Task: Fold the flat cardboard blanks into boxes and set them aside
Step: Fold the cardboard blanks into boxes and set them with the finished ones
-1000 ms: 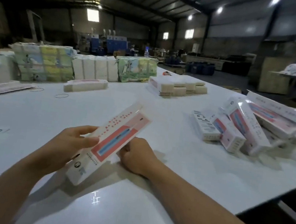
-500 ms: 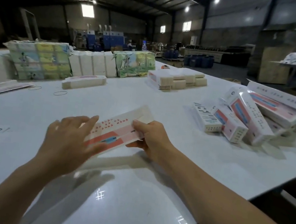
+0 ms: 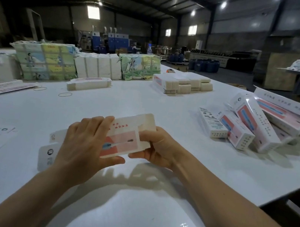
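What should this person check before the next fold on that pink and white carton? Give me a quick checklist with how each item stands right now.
1. Left hand grips the carton blank: ok.
2. Right hand grips its other end: ok.
3. Blank lifted off the table, free to be shaped: ok.
4. Blank fully opened into a box: not ok, still being formed.
5. End flaps tucked in: cannot tell, the hands cover them.
6. Space near the finished boxes on the right for setting it aside: ok.
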`<action>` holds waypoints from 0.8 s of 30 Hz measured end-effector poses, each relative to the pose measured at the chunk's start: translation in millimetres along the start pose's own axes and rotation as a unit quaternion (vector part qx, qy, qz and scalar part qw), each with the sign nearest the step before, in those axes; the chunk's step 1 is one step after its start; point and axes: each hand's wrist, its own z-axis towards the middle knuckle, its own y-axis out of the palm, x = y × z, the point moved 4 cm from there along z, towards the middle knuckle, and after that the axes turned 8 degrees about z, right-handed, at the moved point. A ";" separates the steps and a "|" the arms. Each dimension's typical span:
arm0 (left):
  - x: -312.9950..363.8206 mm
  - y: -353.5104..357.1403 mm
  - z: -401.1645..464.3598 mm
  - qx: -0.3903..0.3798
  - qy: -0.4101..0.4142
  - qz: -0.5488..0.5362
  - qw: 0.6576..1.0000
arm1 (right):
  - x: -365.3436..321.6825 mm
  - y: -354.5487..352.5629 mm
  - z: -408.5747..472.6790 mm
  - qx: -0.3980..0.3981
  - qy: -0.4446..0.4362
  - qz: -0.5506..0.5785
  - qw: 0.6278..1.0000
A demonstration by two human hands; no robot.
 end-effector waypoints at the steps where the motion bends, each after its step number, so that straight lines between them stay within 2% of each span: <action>1: -0.8 -2.0 -0.9 -0.003 0.002 0.010 1.000 | 0.0 -0.2 -0.4 -0.001 0.001 -0.016 1.000; 7: -4.5 -8.4 -0.7 -0.034 0.021 0.062 0.997 | 1.5 -2.9 1.9 0.039 -0.028 -0.114 0.992; 11: -4.1 -5.2 -1.5 -0.078 0.008 0.048 0.996 | 1.5 -5.8 4.4 0.066 -0.046 -0.168 0.983; 16: -5.2 -7.4 0.3 -0.080 0.013 0.036 0.996 | 5.1 -6.4 3.3 0.083 -0.042 -0.224 0.970; 24: 0.8 -13.4 3.3 -0.064 0.000 0.038 0.997 | 5.0 -9.5 3.2 0.144 -0.031 -0.187 0.971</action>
